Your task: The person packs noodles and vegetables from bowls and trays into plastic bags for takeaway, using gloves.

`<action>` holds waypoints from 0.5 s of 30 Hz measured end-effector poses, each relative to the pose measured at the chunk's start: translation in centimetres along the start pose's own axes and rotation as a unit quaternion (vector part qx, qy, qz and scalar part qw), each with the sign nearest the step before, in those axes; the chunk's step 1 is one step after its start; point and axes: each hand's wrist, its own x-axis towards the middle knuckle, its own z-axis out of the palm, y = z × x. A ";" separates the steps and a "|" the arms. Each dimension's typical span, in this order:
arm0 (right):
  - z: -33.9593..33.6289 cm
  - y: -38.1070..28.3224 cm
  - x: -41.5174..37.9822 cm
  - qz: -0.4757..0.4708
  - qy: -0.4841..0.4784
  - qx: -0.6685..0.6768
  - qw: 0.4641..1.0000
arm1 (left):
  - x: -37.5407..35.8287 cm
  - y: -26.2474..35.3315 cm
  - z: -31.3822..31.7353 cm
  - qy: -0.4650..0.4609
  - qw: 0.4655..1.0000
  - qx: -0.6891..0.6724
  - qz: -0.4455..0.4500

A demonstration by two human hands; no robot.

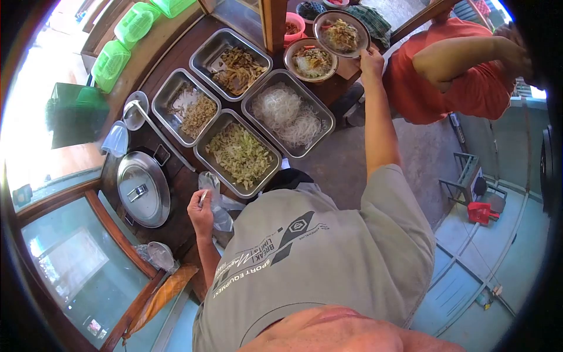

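Observation:
My right hand (371, 63) reaches far forward and grips the rim of a bowl (342, 33) of noodles with toppings, held in the air. Just beside it a second bowl (311, 59), filled with noodles, red bits and greens, stands on the table. Low on the left, my left hand (201, 212) is closed with a small pale thing showing at its fingers; I cannot make out its kind. A clear plastic bag (221, 216) lies against that hand. Close by is a metal tray of chopped greens (239, 155).
Further trays hold white noodles (285, 114), minced food (196, 114) and brown strips (236, 70). A lidded pot (142, 189) and a long-handled ladle (164, 138) lie left. A person in a red shirt (451, 70) is at the right. Green baskets (110, 66) line the ledge.

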 end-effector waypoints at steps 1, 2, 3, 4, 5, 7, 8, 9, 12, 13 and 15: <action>0.1 1.6 1.6 0.002 0.011 0.007 1.000 | 0.0 0.2 0.2 -0.003 1.000 0.001 -0.003; 0.2 3.3 3.2 0.004 0.023 0.013 1.000 | 0.0 0.4 0.4 -0.002 1.000 -0.008 -0.005; 0.3 5.2 4.8 0.012 0.061 0.040 0.997 | -0.1 0.7 0.5 0.001 1.000 -0.017 -0.008; 0.3 6.2 5.9 0.016 0.069 0.030 0.997 | -0.2 0.9 0.5 0.003 1.000 -0.026 -0.010; 0.2 7.3 6.9 0.020 0.077 0.019 0.997 | -0.4 1.2 0.4 0.006 1.000 -0.017 -0.009; 0.2 8.1 8.3 0.016 0.092 -0.013 0.996 | -0.6 1.7 0.3 0.011 1.000 0.001 -0.008; 0.3 8.2 8.3 0.034 0.091 0.009 0.995 | -0.7 1.8 0.3 0.015 1.000 -0.001 -0.007; 0.2 8.2 8.3 0.053 0.090 0.031 0.994 | -0.8 1.8 0.3 0.019 1.000 -0.004 -0.005; 0.5 4.8 6.2 0.081 0.086 0.074 0.990 | -1.0 1.9 0.3 0.032 0.999 -0.020 -0.009; 0.5 4.2 5.9 0.083 0.083 0.074 0.990 | -1.1 1.9 0.3 0.039 0.999 -0.026 -0.012; 0.8 4.1 5.7 0.080 0.070 0.106 0.989 | -1.1 3.1 0.3 0.034 0.999 0.009 -0.010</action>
